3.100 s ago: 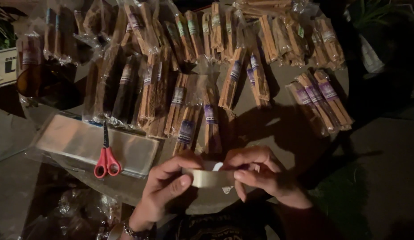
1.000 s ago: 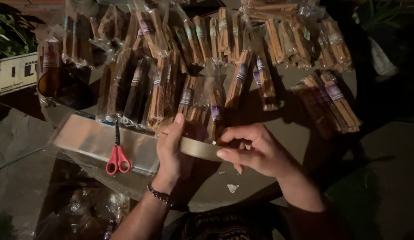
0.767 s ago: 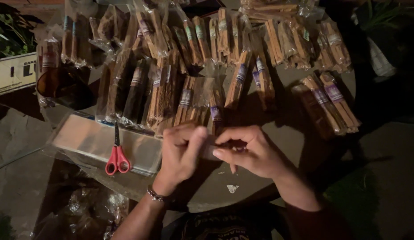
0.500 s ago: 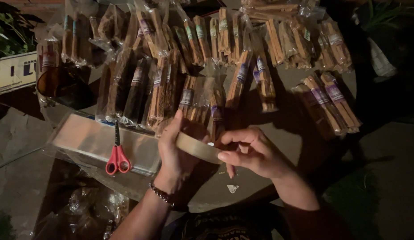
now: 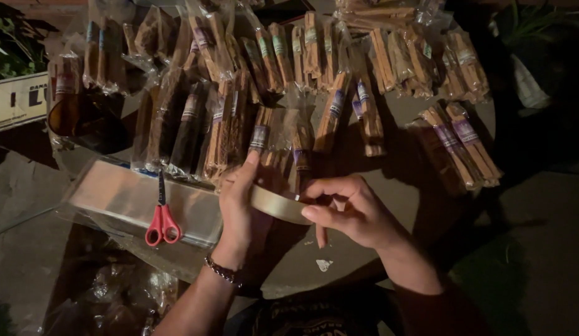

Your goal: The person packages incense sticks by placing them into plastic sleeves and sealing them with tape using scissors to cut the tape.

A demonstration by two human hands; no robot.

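Hands met above the round table (image 5: 389, 261): the left hand (image 5: 242, 199) and right hand (image 5: 345, 208) both pinched a pale, translucent roll of tape (image 5: 277, 204) between them. Clear plastic packets of brown wooden sticks with purple and green bands (image 5: 314, 81) covered the table beyond. Red-handled scissors (image 5: 162, 214) rested on a stack of clear plastic bags (image 5: 115, 196).
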